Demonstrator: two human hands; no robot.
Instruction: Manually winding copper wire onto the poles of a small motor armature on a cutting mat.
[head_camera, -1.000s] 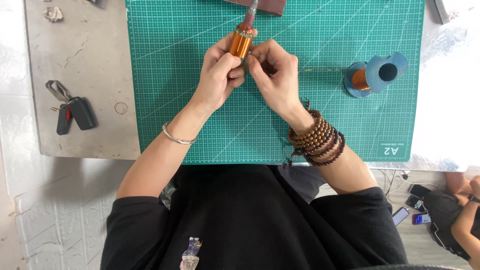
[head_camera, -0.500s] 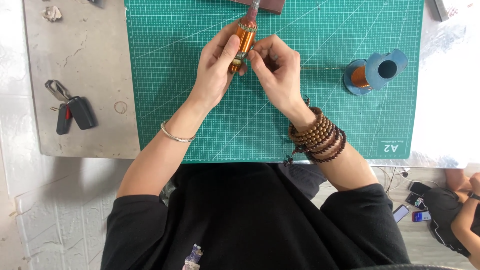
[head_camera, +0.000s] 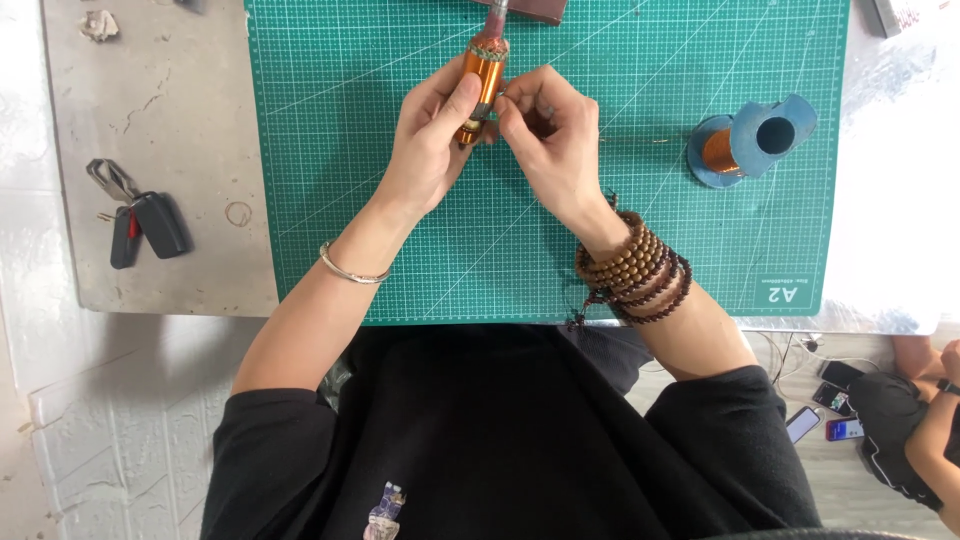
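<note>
My left hand (head_camera: 432, 140) grips a copper-wound coil on a rod (head_camera: 484, 70), held upright over the green cutting mat (head_camera: 400, 260). Fingertips of my right hand (head_camera: 545, 135) pinch at the coil's lower right side, apparently on a thin wire I can barely see. A blue spool of copper wire (head_camera: 750, 140) lies on its side on the mat, to the right of my hands. A silver bangle is on my left wrist and brown bead bracelets wrap my right wrist.
Car keys with black fobs (head_camera: 140, 222) lie on the grey slab (head_camera: 150, 120) left of the mat. A dark brown object (head_camera: 530, 10) sits at the mat's top edge. Another person's arm and phones (head_camera: 830, 410) are on the floor at lower right.
Both hands have shifted slightly, and the coil now stands a little higher above my left thumb. The spool and keys have not moved.
</note>
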